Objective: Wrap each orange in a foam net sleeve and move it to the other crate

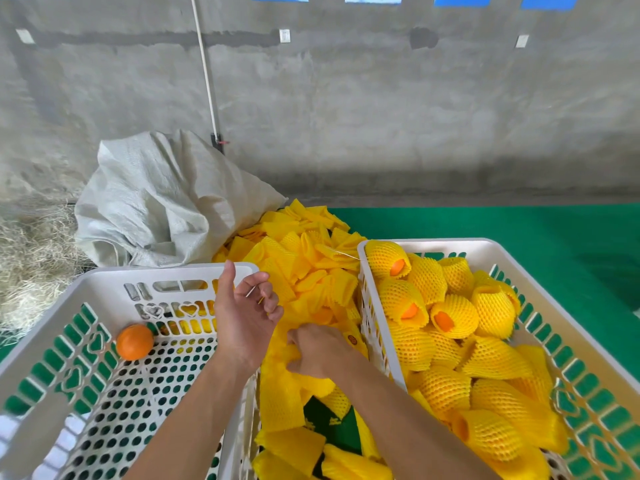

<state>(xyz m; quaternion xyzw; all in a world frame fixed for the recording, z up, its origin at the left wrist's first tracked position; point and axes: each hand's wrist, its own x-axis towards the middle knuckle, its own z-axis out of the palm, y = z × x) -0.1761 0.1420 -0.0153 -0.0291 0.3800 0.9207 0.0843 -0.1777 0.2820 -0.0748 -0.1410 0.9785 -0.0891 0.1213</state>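
Your right hand (317,351) pinches a sleeve (282,362) beside the left crate (86,282), left hand (244,313) loosely curled, empty — grab two stuck sleeves and the last orange (134,341) waits there.

Both forearms are bare to the frame's edge, with no sleeve, glove, ring or watch showing.

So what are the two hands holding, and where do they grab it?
The right hand grips a flat yellow foam net sleeve by its upper edge, in the pile between the white plastic crates. The left hand is raised, loosely open, holding nothing clear.
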